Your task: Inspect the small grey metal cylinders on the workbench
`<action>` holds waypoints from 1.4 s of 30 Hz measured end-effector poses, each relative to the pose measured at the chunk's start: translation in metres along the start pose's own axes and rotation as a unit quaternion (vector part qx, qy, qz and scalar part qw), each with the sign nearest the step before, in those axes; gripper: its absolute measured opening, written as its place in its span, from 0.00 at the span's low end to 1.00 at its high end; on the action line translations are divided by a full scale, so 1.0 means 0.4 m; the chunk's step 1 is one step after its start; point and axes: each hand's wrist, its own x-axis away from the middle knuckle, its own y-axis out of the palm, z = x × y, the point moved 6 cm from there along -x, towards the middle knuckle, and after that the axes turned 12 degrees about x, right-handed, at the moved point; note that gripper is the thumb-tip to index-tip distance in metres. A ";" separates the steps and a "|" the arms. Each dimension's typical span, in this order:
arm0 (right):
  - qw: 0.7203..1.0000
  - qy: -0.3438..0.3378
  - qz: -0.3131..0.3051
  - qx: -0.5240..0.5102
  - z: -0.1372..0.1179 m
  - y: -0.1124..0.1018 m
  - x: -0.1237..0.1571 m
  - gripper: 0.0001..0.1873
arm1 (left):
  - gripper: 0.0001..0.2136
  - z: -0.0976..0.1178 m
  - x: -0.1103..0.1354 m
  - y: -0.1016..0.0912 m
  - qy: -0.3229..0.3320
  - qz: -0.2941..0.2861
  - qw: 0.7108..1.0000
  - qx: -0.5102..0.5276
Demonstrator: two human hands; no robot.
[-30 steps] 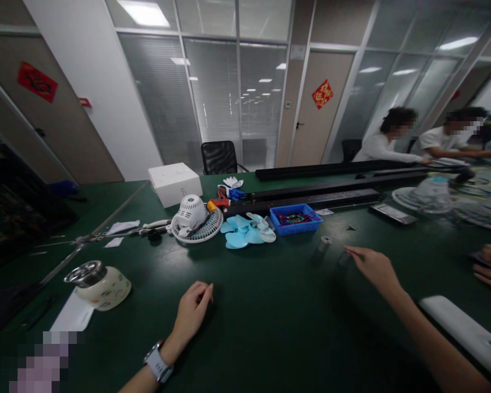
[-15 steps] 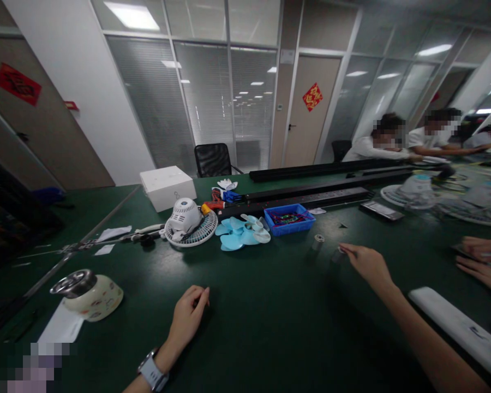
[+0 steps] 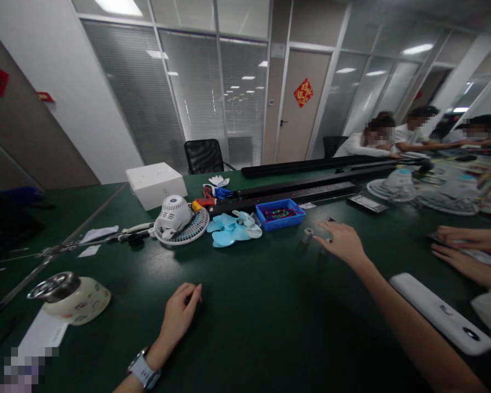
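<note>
My left hand (image 3: 180, 311), with a watch at its wrist, rests on the green table (image 3: 245, 327). Its fingers are curled in loosely and nothing shows in them. Farther out on the right, my right hand (image 3: 341, 243) is open, thumb and forefinger apart. One small silver cylinder (image 3: 308, 234) stands upright just left of its thumb. A second small cylinder (image 3: 328, 243) stands between the thumb and forefinger, partly hidden by the hand; the fingers do not appear to grip it.
Light-blue fan blades (image 3: 231, 232), a white fan head (image 3: 175, 215) and a blue tray (image 3: 280, 218) of wires lie beyond. A cream flask (image 3: 79, 300) is at left. At right are a long white case (image 3: 439, 311) and another person's hands (image 3: 470, 245).
My right thumb and forefinger, which pinched the top of a small cylinder, have come apart and let go. My left hand stays curled on the table. The view has turned slightly right.
</note>
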 end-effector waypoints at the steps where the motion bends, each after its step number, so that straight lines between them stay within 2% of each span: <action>1: 1.000 -0.003 -0.030 -0.006 -0.016 0.005 -0.024 0.29 | 0.21 0.000 -0.001 0.000 -0.001 -0.001 1.000 -0.001; 4: 0.990 0.002 -0.137 -0.025 -0.054 0.047 -0.086 0.33 | 0.21 -0.002 -0.001 0.000 -0.002 -0.001 1.000 -0.006; 6: 0.983 0.008 -0.177 -0.040 -0.066 0.076 -0.112 0.30 | 0.21 0.000 0.001 -0.001 0.003 -0.001 1.000 -0.014; 10: 0.981 0.002 -0.179 -0.074 -0.071 0.097 -0.130 0.20 | 0.21 0.004 0.005 -0.001 0.012 -0.001 1.000 -0.023; 13: 0.981 -0.019 -0.163 -0.101 -0.118 0.066 -0.125 0.25 | 0.21 0.009 0.001 -0.001 0.014 0.005 1.000 -0.019; 16: 0.962 -0.080 -0.138 -0.220 -0.250 -0.005 -0.107 0.31 | 0.20 0.023 -0.004 0.003 0.018 0.015 1.000 -0.012; 17: 0.944 -0.110 -0.132 -0.281 -0.310 -0.035 -0.096 0.32 | 0.20 0.032 -0.004 0.006 0.020 0.016 1.000 -0.007; 20: 0.866 -0.200 -0.136 -0.437 -0.494 -0.117 -0.049 0.37 | 0.15 0.067 -0.005 0.024 0.031 0.015 0.999 0.013; 23: 0.811 -0.267 -0.152 -0.498 -0.636 -0.169 0.004 0.42 | 0.12 0.112 -0.003 0.047 0.057 0.022 0.997 0.035; 25: 0.801 -0.291 -0.151 -0.501 -0.691 -0.185 0.030 0.42 | 0.11 0.139 -0.004 0.062 0.077 0.021 0.995 0.053; 29: 0.820 -0.278 -0.135 -0.481 -0.720 -0.182 0.050 0.42 | 0.09 0.172 -0.011 0.083 0.104 -0.009 0.992 0.076; 33: 0.817 -0.251 -0.133 -0.502 -0.713 -0.166 0.058 0.39 | 0.09 0.174 -0.026 0.082 0.093 -0.025 0.993 0.074; 36: 0.817 -0.239 -0.127 -0.508 -0.711 -0.161 0.064 0.36 | 0.08 0.178 -0.038 0.078 0.094 -0.032 0.994 0.036; 39: 0.828 -0.232 -0.119 -0.496 -0.713 -0.159 0.067 0.33 | 0.09 0.192 -0.045 0.061 0.120 -0.015 0.992 -0.026; 42: 0.832 -0.231 -0.119 -0.491 -0.712 -0.162 0.067 0.30 | 0.10 0.188 -0.043 0.021 0.135 0.029 0.989 -0.048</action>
